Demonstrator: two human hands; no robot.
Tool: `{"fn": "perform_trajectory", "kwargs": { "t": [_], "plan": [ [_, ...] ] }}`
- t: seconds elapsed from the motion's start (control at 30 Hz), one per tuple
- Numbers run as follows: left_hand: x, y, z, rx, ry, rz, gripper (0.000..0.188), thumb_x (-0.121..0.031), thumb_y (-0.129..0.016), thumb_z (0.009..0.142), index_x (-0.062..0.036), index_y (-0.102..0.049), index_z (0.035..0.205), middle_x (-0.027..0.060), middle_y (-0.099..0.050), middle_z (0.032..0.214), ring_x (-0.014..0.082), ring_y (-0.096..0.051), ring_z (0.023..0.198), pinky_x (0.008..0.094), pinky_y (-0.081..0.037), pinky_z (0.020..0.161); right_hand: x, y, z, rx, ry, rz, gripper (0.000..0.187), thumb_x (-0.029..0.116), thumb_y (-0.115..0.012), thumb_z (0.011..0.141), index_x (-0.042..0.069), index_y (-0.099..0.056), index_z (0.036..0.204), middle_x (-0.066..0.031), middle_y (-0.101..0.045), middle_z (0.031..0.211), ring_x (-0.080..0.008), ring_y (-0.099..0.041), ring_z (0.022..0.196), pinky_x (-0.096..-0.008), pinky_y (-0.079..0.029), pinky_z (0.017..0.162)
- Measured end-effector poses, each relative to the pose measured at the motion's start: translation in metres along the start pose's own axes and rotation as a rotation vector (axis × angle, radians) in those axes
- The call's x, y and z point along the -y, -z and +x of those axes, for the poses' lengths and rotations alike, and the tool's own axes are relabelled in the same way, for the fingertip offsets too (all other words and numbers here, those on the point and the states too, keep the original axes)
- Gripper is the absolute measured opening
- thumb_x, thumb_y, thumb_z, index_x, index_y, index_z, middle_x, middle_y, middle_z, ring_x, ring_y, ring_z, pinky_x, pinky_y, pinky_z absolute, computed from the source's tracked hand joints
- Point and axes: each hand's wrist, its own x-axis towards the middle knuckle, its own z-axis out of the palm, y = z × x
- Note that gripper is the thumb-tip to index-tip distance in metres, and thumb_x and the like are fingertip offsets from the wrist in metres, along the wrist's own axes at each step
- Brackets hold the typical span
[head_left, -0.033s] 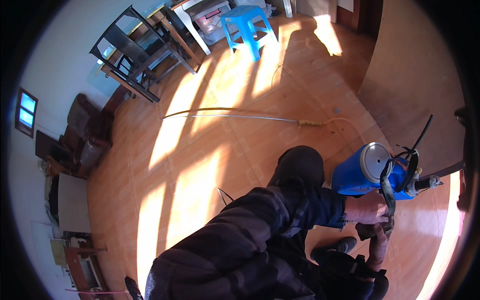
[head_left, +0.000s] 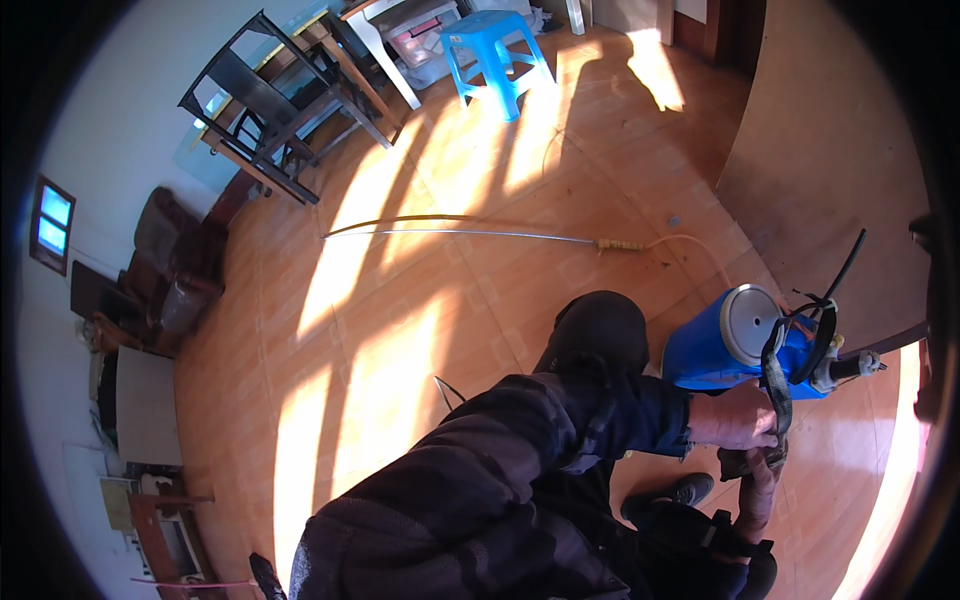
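Note:
A blue sprayer tank (head_left: pixel 700 345) with a round pale lid (head_left: pixel 751 322) is on the tiled floor at the right. From it a dark strap (head_left: pixel 774 372) comes down toward me. My left hand (head_left: pixel 733 415) is closed around this strap just in front of the tank. Right below it, my right hand (head_left: pixel 757 495) pinches a bunched dark part of the strap (head_left: pixel 736 462); some of its fingers are hidden. Away from both hands, a long thin spray wand (head_left: pixel 480 234) with a yellowish handle (head_left: pixel 620 246) rests on the floor, its hose leading toward the tank.
A blue plastic stool (head_left: pixel 490 40) stands at the far side. Dark chairs (head_left: pixel 265 110) are at the far left, with a brown armchair (head_left: pixel 180 260) along the left wall. A tan panel (head_left: pixel 830 190) rises behind the tank. My bent knee (head_left: pixel 600 330) is beside the tank.
The bunched part of the strap and my right fingertips have shifted very slightly. All else stays in place.

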Motion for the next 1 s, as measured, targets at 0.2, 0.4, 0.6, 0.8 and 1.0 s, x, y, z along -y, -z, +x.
{"fn": "perform_trajectory", "kwargs": {
  "t": [0.2, 0.4, 0.6, 0.8, 1.0],
  "plan": [
    [-0.002, 0.016, 0.013, -0.004, -0.111, 0.061, 0.023, -0.026, -0.083, 0.079, -0.0096, -0.069, 0.086, 0.0092, -0.07, 0.094, 0.0364, -0.067, 0.099, 0.0531, -0.05, 0.092, 0.006, -0.002, -0.003, -0.018, -0.091, -0.197, 0.054, 0.02, -0.082, 0.094, 0.005, -0.058, 0.141, -0.0047, -0.07, 0.124, -0.0172, -0.067, 0.113, -0.0345, -0.053, 0.098],
    [-0.022, 0.043, 0.025, -0.117, 0.043, 0.004, 0.023, -0.021, -0.082, 0.081, -0.0049, -0.067, 0.086, 0.0152, -0.071, 0.1, 0.0429, -0.066, 0.103, 0.055, -0.049, 0.098, 0.02, -0.034, 0.003, -0.024, -0.179, -0.371, 0.038, 0.022, -0.081, 0.096, 0.003, -0.064, 0.124, -0.0079, -0.075, 0.094, -0.0158, -0.072, 0.076, -0.0291, -0.057, 0.071],
    [-0.004, 0.063, 0.033, -0.145, -0.211, 0.077, 0.018, -0.005, -0.078, 0.083, -0.0009, -0.077, 0.1, 0.0115, -0.067, 0.081, 0.0325, -0.067, 0.072, 0.0433, -0.053, 0.067, 0.027, -0.035, -0.001, 0.186, -0.106, -0.012, 0.066, 0.036, -0.085, 0.091, -0.002, -0.058, 0.137, -0.0107, -0.072, 0.115, -0.0203, -0.071, 0.102, -0.0354, -0.06, 0.084],
    [0.003, 0.077, 0.033, -0.01, -0.366, 0.476, 0.038, 0.004, -0.074, 0.084, -0.0014, -0.077, 0.122, 0.0132, -0.068, 0.09, 0.0304, -0.067, 0.076, 0.0421, -0.054, 0.067, 0.02, -0.028, -0.009, 0.156, -0.099, 0.089, 0.087, 0.041, -0.095, 0.082, -0.001, -0.054, 0.145, -0.0106, -0.067, 0.128, -0.0204, -0.064, 0.119, -0.0371, -0.055, 0.103],
    [0.003, 0.076, 0.032, 0.102, -0.385, 0.549, 0.043, 0.003, -0.072, 0.086, -0.0012, -0.074, 0.128, 0.015, -0.07, 0.101, 0.0335, -0.07, 0.09, 0.0445, -0.057, 0.082, 0.017, -0.026, -0.003, 0.167, -0.136, -0.038, 0.072, 0.04, -0.095, 0.084, 0.004, -0.058, 0.135, -0.0007, -0.067, 0.098, -0.0122, -0.066, 0.092, -0.0302, -0.056, 0.084]
  ]
}}
